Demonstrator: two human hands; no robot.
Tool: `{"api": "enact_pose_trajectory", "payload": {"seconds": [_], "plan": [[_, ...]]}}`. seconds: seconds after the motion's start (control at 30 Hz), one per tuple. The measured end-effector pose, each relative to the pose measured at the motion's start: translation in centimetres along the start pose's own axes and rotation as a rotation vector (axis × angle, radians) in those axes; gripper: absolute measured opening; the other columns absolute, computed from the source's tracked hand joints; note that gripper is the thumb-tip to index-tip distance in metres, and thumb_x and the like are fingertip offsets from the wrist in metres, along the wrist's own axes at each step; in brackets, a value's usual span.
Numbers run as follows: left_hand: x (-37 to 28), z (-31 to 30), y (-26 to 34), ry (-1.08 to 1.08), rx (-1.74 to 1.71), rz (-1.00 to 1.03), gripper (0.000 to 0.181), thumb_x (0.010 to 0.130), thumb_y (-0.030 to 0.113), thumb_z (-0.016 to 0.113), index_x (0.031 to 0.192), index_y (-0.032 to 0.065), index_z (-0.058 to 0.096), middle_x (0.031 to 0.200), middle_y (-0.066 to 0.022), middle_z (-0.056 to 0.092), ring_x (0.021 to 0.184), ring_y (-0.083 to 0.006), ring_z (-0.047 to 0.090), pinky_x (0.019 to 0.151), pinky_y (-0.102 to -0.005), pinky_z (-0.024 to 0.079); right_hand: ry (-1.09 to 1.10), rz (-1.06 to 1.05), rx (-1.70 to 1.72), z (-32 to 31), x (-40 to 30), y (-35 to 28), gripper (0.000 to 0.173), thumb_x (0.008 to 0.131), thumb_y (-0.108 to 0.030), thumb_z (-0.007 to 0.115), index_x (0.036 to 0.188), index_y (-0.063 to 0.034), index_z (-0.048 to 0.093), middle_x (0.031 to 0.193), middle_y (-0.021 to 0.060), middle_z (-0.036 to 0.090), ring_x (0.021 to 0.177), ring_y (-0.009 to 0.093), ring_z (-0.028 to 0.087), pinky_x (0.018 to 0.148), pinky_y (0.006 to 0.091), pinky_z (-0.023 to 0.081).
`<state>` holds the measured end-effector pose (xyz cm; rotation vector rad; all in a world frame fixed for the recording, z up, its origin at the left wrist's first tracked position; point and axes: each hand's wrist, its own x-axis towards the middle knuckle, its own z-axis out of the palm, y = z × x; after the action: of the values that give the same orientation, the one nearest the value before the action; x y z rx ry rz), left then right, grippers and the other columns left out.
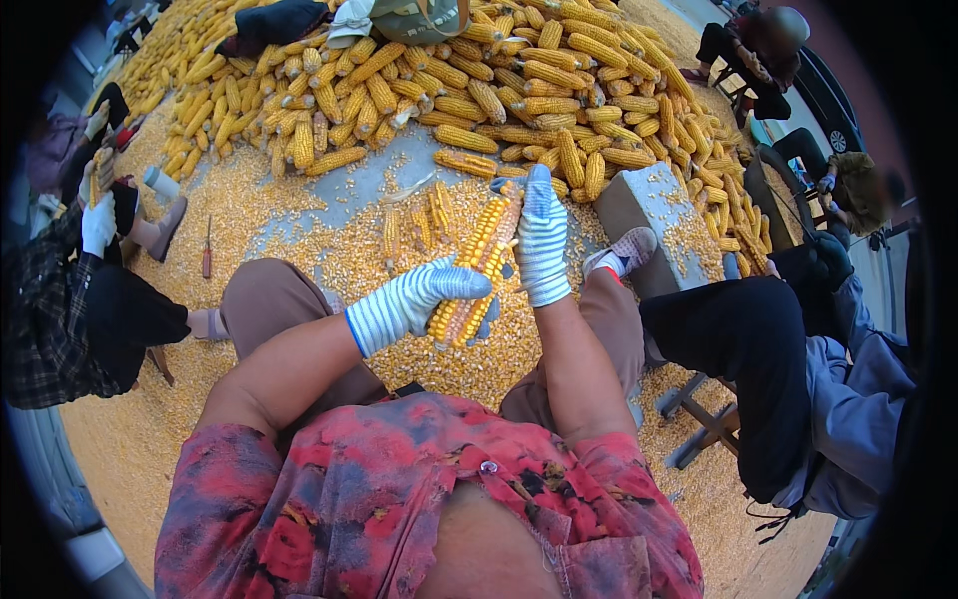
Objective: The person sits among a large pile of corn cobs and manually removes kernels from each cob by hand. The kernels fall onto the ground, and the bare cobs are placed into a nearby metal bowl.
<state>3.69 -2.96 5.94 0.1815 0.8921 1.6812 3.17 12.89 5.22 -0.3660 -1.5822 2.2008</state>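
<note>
My left hand (426, 296), in a striped glove with grey-coated fingers, grips the lower end of a yellow ear of corn (479, 266). Bare pinkish bands run lengthwise along the ear, between rows of kernels still on it. At its upper end, my right hand (542, 236) wraps around it in a matching glove, the thumb pointing up and the fingers mostly hidden behind. Below both hands, loose kernels (419, 367) cover the ground. Several partly stripped ears (421, 224) lie among the kernels just beyond my hands.
A large heap of corn ears (479, 97) rises ahead, with a bag (419, 19) on top. A concrete block (658, 224) stands right of my foot. Left lies a screwdriver (207, 251). People sit on both sides; one wears a white glove (98, 223).
</note>
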Motion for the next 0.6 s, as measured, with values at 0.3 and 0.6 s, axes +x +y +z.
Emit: {"api": "enact_pose_trajectory", "payload": {"seconds": [0.3, 0.6], "plan": [[0.5, -1.2, 0.2, 0.074, 0.238, 0.085, 0.039, 0.067, 0.022, 0.070, 0.095, 0.0057, 0.050, 0.075, -0.0061, 0.057, 0.066, -0.0168, 0.059, 0.060, -0.0307, 0.049, -0.265, 0.119, 0.114, -1.0, 0.7, 0.5, 0.034, 0.085, -0.028, 0.051, 0.095, 0.0040, 0.054, 0.074, 0.0082, 0.058, 0.065, 0.013, 0.055, 0.062, 0.0228, 0.046], [1.7, -1.3, 0.0, 0.583, 1.470, 0.029, 0.083, 0.063, 0.052, 0.065, 0.116, -0.0058, 0.039, 0.103, -0.0224, 0.054, 0.096, -0.0306, 0.054, 0.082, -0.0334, 0.043, 0.085, 0.410, 0.406, -0.2, 0.7, 1.0, 0.044, 0.085, -0.043, 0.044, 0.093, -0.0005, 0.050, 0.057, 0.0061, 0.052, 0.052, 0.019, 0.052, 0.051, 0.0302, 0.045]]}}
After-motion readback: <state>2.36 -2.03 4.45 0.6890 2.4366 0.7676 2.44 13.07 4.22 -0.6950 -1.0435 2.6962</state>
